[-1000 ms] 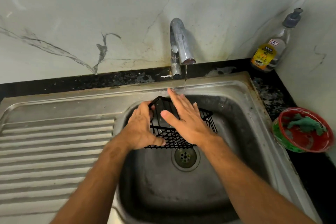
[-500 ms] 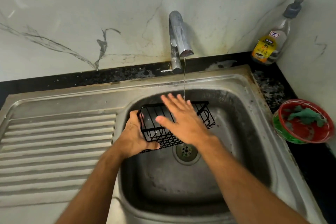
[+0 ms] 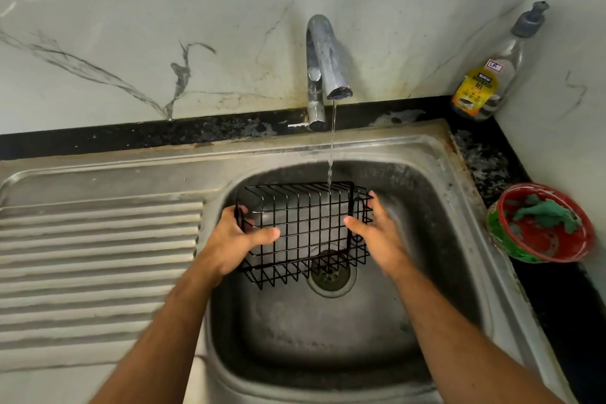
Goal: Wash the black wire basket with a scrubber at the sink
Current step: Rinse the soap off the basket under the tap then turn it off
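The black wire basket (image 3: 303,229) is held above the basin of the steel sink (image 3: 436,193), over the drain (image 3: 330,275), with a thin stream from the tap (image 3: 324,59) falling onto its far right rim. The left hand (image 3: 234,239) grips the basket's left end, thumb curled across the near mesh and fingers behind; the right hand (image 3: 377,233) lies with fingers nearly straight against the right end, not curled round the wire. A green scrubber (image 3: 547,215) sits in a red bowl (image 3: 511,246) on the counter to the right, well apart from both hands, with a dishwash gel bottle (image 3: 485,79) in the far right corner.
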The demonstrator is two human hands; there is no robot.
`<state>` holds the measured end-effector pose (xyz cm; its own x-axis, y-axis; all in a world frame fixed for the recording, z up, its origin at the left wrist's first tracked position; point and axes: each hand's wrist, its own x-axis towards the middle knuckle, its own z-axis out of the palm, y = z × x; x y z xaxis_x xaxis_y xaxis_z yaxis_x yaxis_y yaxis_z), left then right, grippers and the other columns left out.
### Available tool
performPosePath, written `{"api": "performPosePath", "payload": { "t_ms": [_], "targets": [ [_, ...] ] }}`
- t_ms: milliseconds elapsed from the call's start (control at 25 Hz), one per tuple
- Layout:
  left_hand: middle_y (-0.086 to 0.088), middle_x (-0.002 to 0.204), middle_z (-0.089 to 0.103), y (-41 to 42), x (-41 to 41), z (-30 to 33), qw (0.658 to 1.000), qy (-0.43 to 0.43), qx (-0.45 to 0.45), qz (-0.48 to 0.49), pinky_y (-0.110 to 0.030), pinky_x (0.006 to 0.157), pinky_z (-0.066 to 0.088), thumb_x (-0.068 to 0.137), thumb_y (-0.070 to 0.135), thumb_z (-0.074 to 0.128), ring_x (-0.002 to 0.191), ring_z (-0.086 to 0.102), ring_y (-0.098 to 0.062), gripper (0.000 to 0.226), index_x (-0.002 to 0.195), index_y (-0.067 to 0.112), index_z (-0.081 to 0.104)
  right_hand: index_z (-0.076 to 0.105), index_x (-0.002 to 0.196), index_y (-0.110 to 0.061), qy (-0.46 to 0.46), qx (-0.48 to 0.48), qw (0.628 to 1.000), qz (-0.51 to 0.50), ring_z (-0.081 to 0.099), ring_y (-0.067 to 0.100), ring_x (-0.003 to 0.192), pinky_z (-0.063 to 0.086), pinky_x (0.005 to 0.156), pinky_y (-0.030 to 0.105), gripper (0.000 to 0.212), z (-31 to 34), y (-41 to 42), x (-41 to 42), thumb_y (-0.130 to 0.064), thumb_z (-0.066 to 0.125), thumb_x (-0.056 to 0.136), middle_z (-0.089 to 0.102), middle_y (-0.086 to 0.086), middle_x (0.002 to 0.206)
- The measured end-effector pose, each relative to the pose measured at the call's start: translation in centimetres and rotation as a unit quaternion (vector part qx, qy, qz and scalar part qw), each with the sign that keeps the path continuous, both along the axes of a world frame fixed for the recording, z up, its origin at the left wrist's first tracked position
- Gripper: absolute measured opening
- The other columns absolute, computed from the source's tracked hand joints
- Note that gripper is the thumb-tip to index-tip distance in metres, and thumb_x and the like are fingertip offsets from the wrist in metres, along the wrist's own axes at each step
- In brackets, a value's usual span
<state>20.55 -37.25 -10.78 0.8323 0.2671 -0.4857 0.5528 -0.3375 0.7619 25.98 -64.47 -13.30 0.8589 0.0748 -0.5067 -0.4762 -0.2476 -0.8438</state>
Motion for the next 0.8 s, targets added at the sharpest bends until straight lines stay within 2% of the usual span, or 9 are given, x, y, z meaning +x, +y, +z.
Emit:
{"api": "performPosePath", "payload": {
  "t_ms": [80,200,280,360,480,520,640,720,800],
  "targets": [
    [0.000,0.112,0.073,0.3,0.1,-0.1,0.999,0.018,-0.036,0.017,-0.047,0.100,0.054,0.041,0.074,0.090,0.107,0.069,-0.021,0.105,0.126,0.022,0.059,0.020,0.154,-0.049,0.011,0.010,1.000,-0.002,0.024,0.018,0.149,0.021,0.120,0.049,0.087,-0.2,-0.3,-0.4,-0.031,0.073,0.088,0.024,-0.012,0.163],
    [0.004,0.101,0.073,0.0,0.3,0.3,0.988,0.006,-0.143,0.057,-0.039,0.087,0.053,0.060,0.050,0.084,0.101,0.067,-0.023,0.068,0.118,0.021,0.064,0.021,0.149,-0.059,-0.009,0.016,1.000,0.005,0.023,0.017,0.149,0.023,0.120,0.052,0.090,1.5,-0.7,0.0,-0.026,0.076,0.086,0.024,-0.010,0.163],
    [-0.002,0.105,0.068,0.0,0.4,0.6,0.975,-0.005,-0.205,0.080,-0.036,0.084,0.050,0.070,0.040,0.074,0.099,0.062,-0.022,0.049,0.113,0.019,0.063,0.019,0.149,-0.060,-0.031,-0.029,0.998,0.037,0.030,0.018,0.146,0.030,0.117,0.053,0.092,3.5,-0.9,1.1,-0.034,0.079,0.083,0.032,-0.007,0.160],
    [-0.010,0.113,0.065,0.4,0.5,0.7,0.963,-0.002,-0.247,0.107,-0.039,0.090,0.049,0.080,0.036,0.075,0.103,0.060,-0.026,0.040,0.113,0.017,0.062,0.017,0.153,-0.053,-0.056,-0.100,0.990,0.081,0.033,0.020,0.145,0.029,0.118,0.048,0.091,5.4,-0.6,2.2,-0.043,0.076,0.085,0.037,-0.005,0.157],
    [-0.010,0.113,0.067,1.0,0.5,0.7,0.952,0.027,-0.284,0.111,-0.042,0.091,0.050,0.095,0.030,0.059,0.100,0.065,-0.028,0.022,0.112,0.015,0.060,0.014,0.155,-0.049,-0.083,-0.179,0.973,0.116,0.034,0.024,0.145,0.030,0.115,0.047,0.086,7.4,-0.3,2.9,-0.054,0.068,0.088,0.042,0.000,0.155],
    [-0.010,0.115,0.068,1.2,0.6,0.7,0.953,0.035,-0.283,0.103,-0.043,0.090,0.051,0.093,0.031,0.062,0.101,0.067,-0.028,0.025,0.113,0.016,0.060,0.013,0.155,-0.048,-0.084,-0.198,0.969,0.122,0.034,0.025,0.145,0.031,0.115,0.047,0.085,8.0,-0.4,3.0,-0.055,0.066,0.089,0.044,0.002,0.154],
    [-0.017,0.124,0.068,1.1,0.8,-0.1,0.965,0.056,-0.251,0.044,-0.041,0.080,0.056,0.071,0.045,0.071,0.108,0.070,-0.033,0.059,0.121,0.018,0.058,0.011,0.158,-0.037,-0.131,-0.288,0.941,0.121,0.036,0.029,0.144,0.034,0.113,0.045,0.080,9.4,-0.4,2.7,-0.053,0.058,0.095,0.041,0.008,0.156],
    [-0.022,0.126,0.067,1.0,0.7,-1.0,0.968,0.063,-0.243,0.028,-0.041,0.074,0.057,0.058,0.057,0.070,0.107,0.072,-0.036,0.081,0.127,0.018,0.055,0.000,0.160,-0.019,-0.197,-0.394,0.884,0.158,0.028,0.032,0.148,0.033,0.114,0.046,0.084,9.8,1.0,1.4,-0.056,0.044,0.099,0.018,0.013,0.165],
    [-0.025,0.125,0.066,1.0,0.6,-1.7,0.966,0.043,-0.252,0.036,-0.041,0.069,0.057,0.055,0.057,0.069,0.105,0.071,-0.039,0.084,0.128,0.017,0.054,-0.013,0.157,-0.010,-0.225,-0.493,0.820,0.183,0.011,0.039,0.151,0.024,0.117,0.054,0.092,9.4,3.0,0.0,-0.066,0.028,0.097,-0.006,0.020,0.165]
  ]
}}
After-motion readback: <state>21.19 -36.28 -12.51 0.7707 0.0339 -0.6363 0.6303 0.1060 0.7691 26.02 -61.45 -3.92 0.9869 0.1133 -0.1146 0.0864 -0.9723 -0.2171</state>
